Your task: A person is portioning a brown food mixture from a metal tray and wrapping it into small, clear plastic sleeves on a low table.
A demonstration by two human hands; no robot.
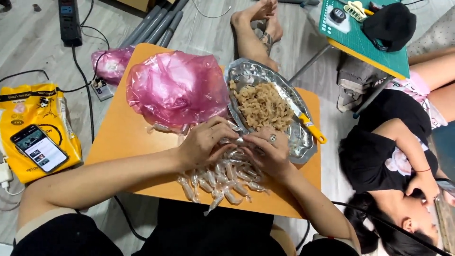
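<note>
My left hand (pixel 207 141) and my right hand (pixel 268 151) meet over a small orange table (pixel 123 137), both pinching one clear-wrapped candy (pixel 239 141) between the fingertips. My right hand wears a ring. Just below the hands lies a pile of wrapped candies (pixel 222 182) in twisted clear film. A silver oval tray (pixel 303 142) behind my right hand holds a heap of beige candy pieces (pixel 262 105) and a yellow-handled knife (pixel 307 122).
A crumpled pink plastic bag (pixel 176 86) sits at the table's back left. On the floor to the left are a yellow bag (pixel 28 106) with a phone (pixel 39 147) on it, and a power strip (pixel 69 21). A person (pixel 379 156) lies on the floor at right.
</note>
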